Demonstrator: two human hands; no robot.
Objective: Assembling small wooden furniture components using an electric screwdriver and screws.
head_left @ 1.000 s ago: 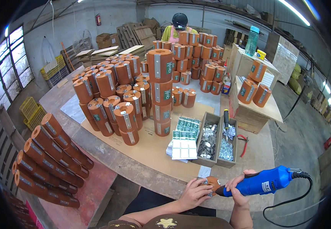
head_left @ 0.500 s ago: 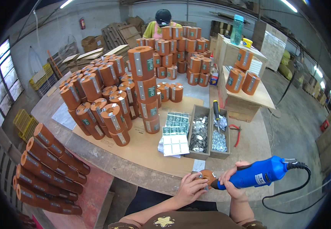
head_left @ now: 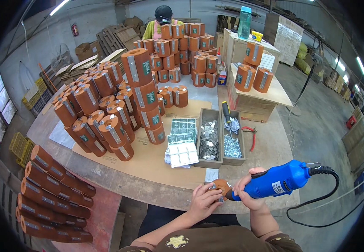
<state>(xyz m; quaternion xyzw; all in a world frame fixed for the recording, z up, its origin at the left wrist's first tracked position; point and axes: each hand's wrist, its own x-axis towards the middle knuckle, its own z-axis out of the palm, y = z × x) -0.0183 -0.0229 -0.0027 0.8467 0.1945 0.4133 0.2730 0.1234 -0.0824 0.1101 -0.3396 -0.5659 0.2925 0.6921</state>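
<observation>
My right hand [head_left: 251, 197] is wrapped round the front of a blue corded electric screwdriver [head_left: 278, 180], which lies nearly level. Its dark nose points left at a brown, wood-coloured cylinder [head_left: 222, 184] with metal fittings, at the table's near edge. Around the left side of that cylinder curl the fingers of my left hand [head_left: 205, 201], steadying it. The screwdriver's tip is close against the cylinder; whether it sits on a screw is hidden. Just beyond my hands stands a wooden tray with flat metal pieces [head_left: 209, 140] and small screws [head_left: 232, 148].
Sheets of green-and-white labels [head_left: 183, 153] lie beside the tray. A yellow-black screwdriver [head_left: 226, 111] rests in it, red-handled pliers [head_left: 253, 138] to its right. Tall stacked cylinders [head_left: 146, 94] fill the table's left and back. More cylinders [head_left: 54, 195] lie at lower left. A co-worker [head_left: 163, 19] is behind.
The whole view has shifted slightly, so the table's things appear further left and a little higher. Both hands keep their hold on the cylinder and the electric screwdriver.
</observation>
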